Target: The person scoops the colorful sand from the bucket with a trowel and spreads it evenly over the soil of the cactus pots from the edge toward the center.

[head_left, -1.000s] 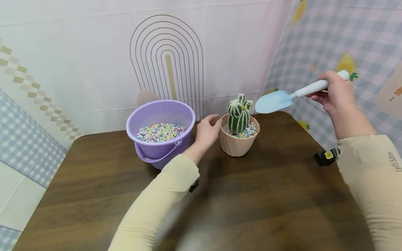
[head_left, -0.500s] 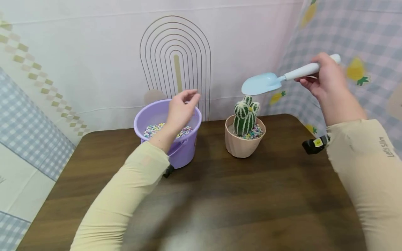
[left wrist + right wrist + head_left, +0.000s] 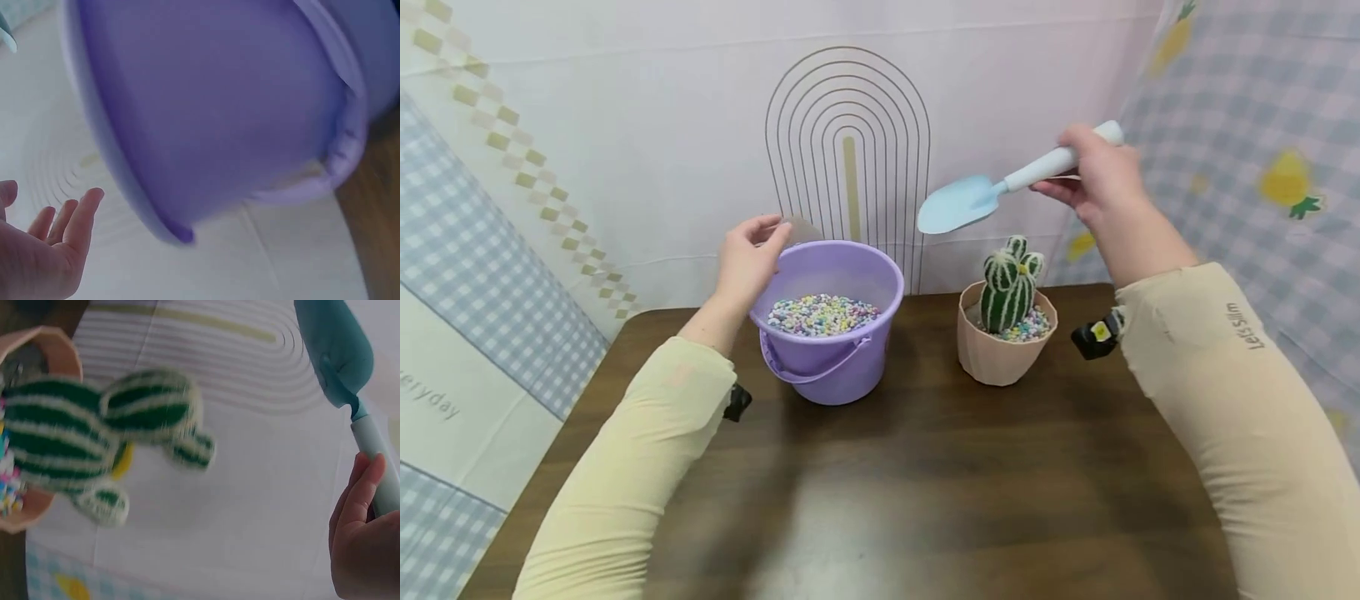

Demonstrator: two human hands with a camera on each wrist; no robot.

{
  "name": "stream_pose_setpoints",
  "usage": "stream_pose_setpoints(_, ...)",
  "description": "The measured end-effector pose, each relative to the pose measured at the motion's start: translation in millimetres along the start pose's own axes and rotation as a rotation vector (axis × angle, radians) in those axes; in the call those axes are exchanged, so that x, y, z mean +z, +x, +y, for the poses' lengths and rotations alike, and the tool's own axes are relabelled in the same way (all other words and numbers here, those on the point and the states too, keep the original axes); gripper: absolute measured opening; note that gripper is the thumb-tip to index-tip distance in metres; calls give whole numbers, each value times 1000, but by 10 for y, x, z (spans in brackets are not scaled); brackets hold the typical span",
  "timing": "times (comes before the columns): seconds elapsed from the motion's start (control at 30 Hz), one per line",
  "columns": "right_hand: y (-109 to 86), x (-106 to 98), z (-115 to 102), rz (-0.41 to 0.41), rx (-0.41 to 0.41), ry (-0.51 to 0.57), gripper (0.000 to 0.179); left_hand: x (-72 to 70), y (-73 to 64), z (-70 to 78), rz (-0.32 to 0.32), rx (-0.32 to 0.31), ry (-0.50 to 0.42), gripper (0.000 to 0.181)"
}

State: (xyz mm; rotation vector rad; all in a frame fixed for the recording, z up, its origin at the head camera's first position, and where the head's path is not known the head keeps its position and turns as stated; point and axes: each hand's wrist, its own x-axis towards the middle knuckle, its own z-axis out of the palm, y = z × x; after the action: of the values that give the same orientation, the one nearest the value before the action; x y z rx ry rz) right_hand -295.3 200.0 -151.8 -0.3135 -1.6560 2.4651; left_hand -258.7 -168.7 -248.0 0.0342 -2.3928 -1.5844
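Note:
My right hand grips the white handle of a light blue trowel, raised above and behind the potted cactus. The blade points left and carries nothing that shows. Below it a green, white-striped cactus stands in a faceted peach pot, with small coloured pebbles around its base. My left hand is at the left rim of a purple bucket, fingers relaxed and holding nothing. In the left wrist view the hand is apart from the rim. Multicoloured pebbles lie inside the bucket.
Bucket and pot stand side by side at the back of a brown wooden table, a gap between them. A white patterned cloth hangs behind, and a checked cloth hangs on the right. The bucket's handle hangs down in front.
My left hand has moved left from beside the pot, over the bucket, to its left rim. My right hand has carried the trowel up and left, past the cactus top.

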Motion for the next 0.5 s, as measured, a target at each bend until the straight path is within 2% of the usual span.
stream_pose_setpoints(0.13, -54, 238, 159, -41, -10, -54, 16, -146, -6, -169, 38, -40, 26, 56)
stream_pose_setpoints(0.27, -123, 445, 328, -94, -15, -130, 14, -228, -28, -332, 61, -83, 51, 57)
stream_pose_setpoints(0.4, -162, 614, 530, -157, -38, -243, 13, -211, -56, -517, 67, -105, 55, 55)
stream_pose_setpoints(0.5, -179, 722, 713, -177, -66, -372, 11, -163, -91, -649, 87, -104, 52, 55)
